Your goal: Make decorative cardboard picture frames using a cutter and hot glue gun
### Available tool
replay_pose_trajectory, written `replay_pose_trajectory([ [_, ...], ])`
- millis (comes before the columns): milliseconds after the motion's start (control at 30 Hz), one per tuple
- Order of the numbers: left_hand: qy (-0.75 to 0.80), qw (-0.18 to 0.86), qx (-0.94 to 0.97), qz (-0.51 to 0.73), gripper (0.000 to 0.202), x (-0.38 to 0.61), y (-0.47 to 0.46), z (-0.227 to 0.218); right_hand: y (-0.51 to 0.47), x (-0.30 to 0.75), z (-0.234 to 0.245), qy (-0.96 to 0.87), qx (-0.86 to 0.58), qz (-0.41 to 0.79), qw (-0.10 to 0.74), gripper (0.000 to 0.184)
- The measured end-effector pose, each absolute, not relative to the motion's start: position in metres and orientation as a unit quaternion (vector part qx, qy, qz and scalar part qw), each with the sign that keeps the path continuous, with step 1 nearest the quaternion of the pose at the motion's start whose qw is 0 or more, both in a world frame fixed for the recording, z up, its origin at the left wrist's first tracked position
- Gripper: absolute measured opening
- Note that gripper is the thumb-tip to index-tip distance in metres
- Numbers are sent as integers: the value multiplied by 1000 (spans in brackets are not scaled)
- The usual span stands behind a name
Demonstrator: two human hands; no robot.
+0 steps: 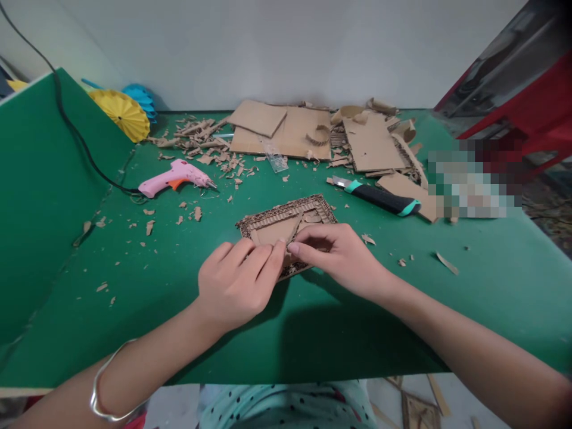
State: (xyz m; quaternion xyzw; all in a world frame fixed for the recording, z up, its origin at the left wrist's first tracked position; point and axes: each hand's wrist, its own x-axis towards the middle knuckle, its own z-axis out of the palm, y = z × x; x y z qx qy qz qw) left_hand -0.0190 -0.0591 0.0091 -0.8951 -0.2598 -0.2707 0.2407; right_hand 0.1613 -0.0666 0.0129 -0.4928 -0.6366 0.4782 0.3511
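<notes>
A small rectangular cardboard tray (270, 231) with a raised corrugated border lies on the green table in front of me. Over its middle, a thin cardboard strip (296, 227) slants upward from my fingertips. My left hand (241, 277) is closed, its fingers curled and its fingertips at the lower end of the strip. From the other side my right hand (346, 256) pinches the same strip between thumb and fingers. Both hands cover the tray's near edge. A curled bit of cardboard (313, 218) shows inside the tray, close to my right fingers.
A pink glue gun (176, 177) lies at the left, its black cord (75, 119) running up. A box cutter (379, 196) with blade out lies at the right. Cardboard sheets (286, 128) and torn scraps (201, 140) cover the back. Paper fans (123, 113) lean at the left.
</notes>
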Motion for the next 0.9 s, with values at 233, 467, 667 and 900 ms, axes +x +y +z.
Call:
replay_pose_trajectory([
  [233, -250, 263, -893, -264, 14, -17, -62, 14, -69, 159, 13, -642, -515, 443, 356, 15],
  [467, -255, 264, -892, -266, 12, -17, -62, 13, -67, 159, 14, -597, -501, 509, 366, 14],
  [667, -254, 265, -893, -259, 15, -18, -61, 13, -70, 155, 14, -572, -475, 575, 343, 16],
  [900, -284, 232, -892, -265, 8, -18, -61, 10, -74, 156, 11, -789, -486, 138, 351, 17],
])
